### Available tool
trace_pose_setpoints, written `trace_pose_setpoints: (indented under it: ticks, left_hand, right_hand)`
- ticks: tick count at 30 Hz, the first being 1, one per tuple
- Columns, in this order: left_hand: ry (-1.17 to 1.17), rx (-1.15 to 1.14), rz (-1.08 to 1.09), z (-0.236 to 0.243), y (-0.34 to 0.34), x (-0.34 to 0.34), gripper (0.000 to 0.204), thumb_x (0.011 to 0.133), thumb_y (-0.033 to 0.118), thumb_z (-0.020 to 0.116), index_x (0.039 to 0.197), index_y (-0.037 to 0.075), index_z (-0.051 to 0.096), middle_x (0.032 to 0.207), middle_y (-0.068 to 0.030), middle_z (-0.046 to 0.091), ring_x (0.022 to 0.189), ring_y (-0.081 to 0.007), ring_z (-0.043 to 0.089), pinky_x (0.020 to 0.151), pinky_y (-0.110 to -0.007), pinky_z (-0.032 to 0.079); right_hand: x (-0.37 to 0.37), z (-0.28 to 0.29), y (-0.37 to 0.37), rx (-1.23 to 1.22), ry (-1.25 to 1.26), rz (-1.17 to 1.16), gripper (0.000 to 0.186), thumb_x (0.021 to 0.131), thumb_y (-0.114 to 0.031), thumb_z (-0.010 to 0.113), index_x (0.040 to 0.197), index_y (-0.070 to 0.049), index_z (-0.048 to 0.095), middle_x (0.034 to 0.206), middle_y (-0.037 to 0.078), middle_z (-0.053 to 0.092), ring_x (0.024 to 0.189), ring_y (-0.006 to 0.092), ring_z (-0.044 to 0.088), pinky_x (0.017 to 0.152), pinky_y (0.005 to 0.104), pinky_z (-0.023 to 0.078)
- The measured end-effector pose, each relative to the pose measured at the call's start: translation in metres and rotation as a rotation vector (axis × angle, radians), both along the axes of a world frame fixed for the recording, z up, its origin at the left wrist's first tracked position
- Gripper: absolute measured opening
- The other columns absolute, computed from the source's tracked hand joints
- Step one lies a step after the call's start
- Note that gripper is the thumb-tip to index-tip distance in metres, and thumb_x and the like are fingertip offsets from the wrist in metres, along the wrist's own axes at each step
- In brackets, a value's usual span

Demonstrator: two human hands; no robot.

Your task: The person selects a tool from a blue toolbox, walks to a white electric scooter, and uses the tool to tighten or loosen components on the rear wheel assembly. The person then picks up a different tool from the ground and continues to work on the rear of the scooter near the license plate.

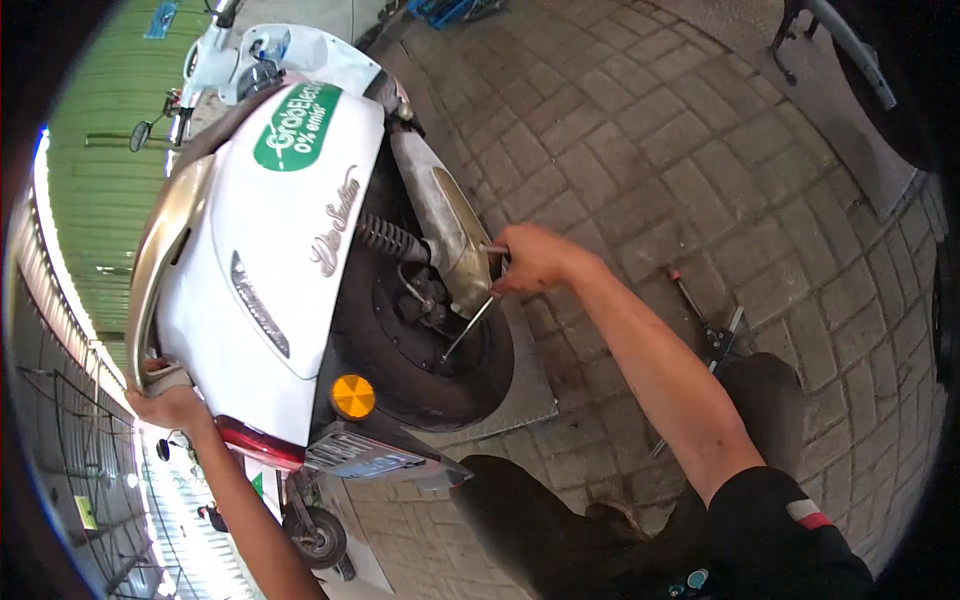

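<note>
A white scooter [290, 230] leans across the left half of the view, with its dark rear wheel [480, 385] towards me. My right hand [535, 262] is closed round a thin metal rod-shaped tool [470, 328], beside the gold-coloured cover [465, 250] next to the wheel. The rod slants down to the wheel's hub area, its tip at or close to the dark rim. I cannot make out its grip inside the fingers. My left hand [170, 400] is closed round the gold grab rail [150, 290] at the scooter's tail, above the red tail light [258, 442].
On the brick paving [640, 150] to my right lie a red-handled tool [688, 292] and a metal bar [735, 325], close to my knee [765, 395]. An orange reflector [352, 397] and a number plate [365, 452] stick out near the wheel. Another two-wheeler's wheel [318, 537] stands behind.
</note>
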State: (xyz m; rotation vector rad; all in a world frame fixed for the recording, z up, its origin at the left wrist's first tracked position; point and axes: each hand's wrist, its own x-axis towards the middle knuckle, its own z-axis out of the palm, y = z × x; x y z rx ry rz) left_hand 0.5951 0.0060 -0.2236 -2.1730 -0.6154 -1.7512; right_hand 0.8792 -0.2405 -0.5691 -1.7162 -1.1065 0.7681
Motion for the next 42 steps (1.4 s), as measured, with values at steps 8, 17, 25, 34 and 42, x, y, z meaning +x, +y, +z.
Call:
trace_pose_setpoints:
  ticks: [8,17,25,34,42]
  left_hand:
    - [0.000,-0.149,-0.164,-0.002,-0.007,0.000,0.068,0.101,0.047,0.019,0.101,-0.008,0.060,0.080,-0.0142,0.062,0.070,-0.0236,0.058,0.065,-0.035,0.051]
    - [-0.041,-0.108,-0.163,-0.008,-0.022,0.016,0.060,0.099,0.044,0.020,0.079,-0.001,0.055,0.070,-0.0086,0.054,0.064,-0.0196,0.051,0.060,-0.030,0.045]
    - [-0.073,-0.130,-0.198,-0.005,-0.016,0.013,0.064,0.098,0.048,0.018,0.082,-0.001,0.054,0.071,-0.0081,0.052,0.066,-0.0195,0.051,0.061,-0.030,0.044]
    - [-0.070,-0.179,-0.177,-0.004,-0.014,0.011,0.062,0.097,0.046,0.018,0.090,-0.003,0.055,0.073,-0.0104,0.054,0.069,-0.0215,0.053,0.066,-0.032,0.046]
    - [-0.028,-0.119,-0.118,-0.003,-0.014,0.011,0.058,0.095,0.045,0.017,0.076,0.002,0.050,0.069,-0.0080,0.049,0.068,-0.0207,0.048,0.065,-0.031,0.043]
  right_hand:
    - [-0.005,0.007,-0.003,-0.022,-0.056,-0.031,0.039,0.067,-0.029,0.081,0.096,-0.006,0.073,0.080,0.014,0.068,0.075,0.0264,0.064,0.068,0.0402,0.049]
    - [0.013,-0.047,0.024,0.035,-0.080,0.061,0.051,0.066,-0.035,0.081,0.103,-0.002,0.072,0.083,0.018,0.070,0.079,0.0296,0.068,0.070,0.0409,0.052]
    - [0.009,-0.016,0.008,0.014,0.063,0.081,0.041,0.066,-0.029,0.078,0.103,-0.011,0.074,0.078,0.016,0.070,0.071,0.0255,0.066,0.066,0.0392,0.052]
    - [0.011,-0.022,0.011,-0.004,0.054,0.055,0.045,0.066,-0.028,0.081,0.105,-0.009,0.072,0.089,0.014,0.070,0.085,0.0256,0.067,0.074,0.0390,0.051]
    - [0.009,-0.026,0.013,0.064,-0.042,0.004,0.035,0.067,-0.025,0.082,0.098,-0.010,0.074,0.074,0.010,0.067,0.070,0.0210,0.063,0.064,0.0381,0.048]
